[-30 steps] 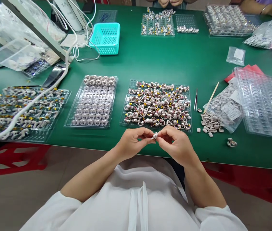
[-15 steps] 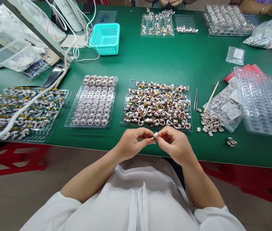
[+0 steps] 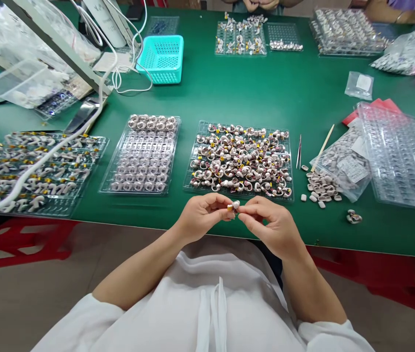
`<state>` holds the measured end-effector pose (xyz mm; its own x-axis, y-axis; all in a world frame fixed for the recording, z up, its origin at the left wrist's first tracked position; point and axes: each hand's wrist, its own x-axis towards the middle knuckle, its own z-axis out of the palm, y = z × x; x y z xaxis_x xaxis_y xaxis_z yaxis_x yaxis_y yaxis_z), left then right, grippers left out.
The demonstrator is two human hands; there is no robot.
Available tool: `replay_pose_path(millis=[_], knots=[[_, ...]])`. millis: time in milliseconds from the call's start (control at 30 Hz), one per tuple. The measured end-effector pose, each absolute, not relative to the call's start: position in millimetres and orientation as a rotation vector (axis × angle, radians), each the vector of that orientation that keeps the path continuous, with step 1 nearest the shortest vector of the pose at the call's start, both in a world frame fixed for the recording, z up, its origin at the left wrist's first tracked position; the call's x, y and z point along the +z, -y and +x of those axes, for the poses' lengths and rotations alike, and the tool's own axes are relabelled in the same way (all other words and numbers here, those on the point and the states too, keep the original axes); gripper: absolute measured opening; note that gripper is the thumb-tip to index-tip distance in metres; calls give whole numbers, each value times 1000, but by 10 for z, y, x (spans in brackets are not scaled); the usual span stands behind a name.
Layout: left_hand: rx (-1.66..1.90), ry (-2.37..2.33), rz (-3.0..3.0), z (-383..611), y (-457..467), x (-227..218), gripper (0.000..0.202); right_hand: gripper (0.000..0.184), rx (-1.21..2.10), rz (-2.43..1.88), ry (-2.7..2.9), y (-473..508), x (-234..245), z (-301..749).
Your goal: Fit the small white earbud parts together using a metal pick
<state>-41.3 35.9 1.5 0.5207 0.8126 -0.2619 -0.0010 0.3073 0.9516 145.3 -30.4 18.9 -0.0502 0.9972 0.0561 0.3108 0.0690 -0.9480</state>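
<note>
Along the near edge of the green worktop (image 3: 251, 93), starting far left: a clear tray (image 3: 64, 213) of white curved pieces with amber tags lay under a white cable (image 3: 46, 156), and beside it a second tray (image 3: 134, 192) carried tidy rows of pale shells. Then the action: the left hand (image 3: 200, 217) had its grip pinched on a small pale part (image 3: 234, 206), held above the worktop near its edge, in front of the crowded middle tray (image 3: 186, 187), an amber fleck showing at the part's left end. The right hand (image 3: 275, 229) met it from the other side, thumb and forefinger clenched on the same part. By my reading, this called for a light, steady pinch, with the part held over the worktop so a slip would not send it to the floor. Further right lay tweezers (image 3: 298, 152), a thin stick (image 3: 322, 147) and a spill of loose shells (image 3: 321, 188), all apart from the hands. What the fingertips were doing to the part was too small to tell; its underside was hidden, and the stacked clear trays (image 3: 402, 156) ran off the right border.
</note>
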Motion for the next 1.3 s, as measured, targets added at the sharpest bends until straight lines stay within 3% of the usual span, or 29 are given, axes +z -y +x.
replay_pose_path(millis=[300,800,1000,1300], knots=[[657,-810,977,-373,-349,44,19,15,494,-1327,1555,395,38,1271],[429,-697,632,-437,-417,24,37,23,214,-1292,1918,409,0,1388],[213,-680,646,-472,-558,34,28,32,108,-1182,2076,392,-43,1439],[194,-741,703,-419,-535,81,22,32,46,-1130,2366,376,40,1571]])
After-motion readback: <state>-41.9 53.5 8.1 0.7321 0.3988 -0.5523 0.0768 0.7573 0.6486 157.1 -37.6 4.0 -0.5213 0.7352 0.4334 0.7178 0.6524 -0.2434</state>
